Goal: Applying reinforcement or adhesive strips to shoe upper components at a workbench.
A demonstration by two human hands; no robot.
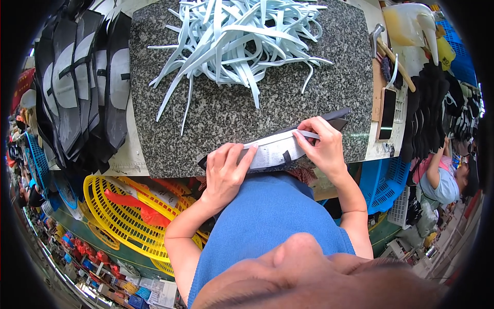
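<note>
A long black fabric piece with a whitish panel and a small black tab lies across the near edge of a speckled stone slab. Along its far edge runs a narrow pale strip. My left hand grips the piece at its left end, fingertips pressed on the strip. With thumb and forefinger, my right hand pinches the strip near its right end; the strip's tip sticks out past the fingers. Farther back on the slab sits a tangled pile of pale blue strips.
Stacked black pieces with whitish panels lie at left. To the right are a hammer, a phone, a jug of yellowish liquid and more dark pieces. Yellow baskets and a blue crate stand below. Another person is at far right.
</note>
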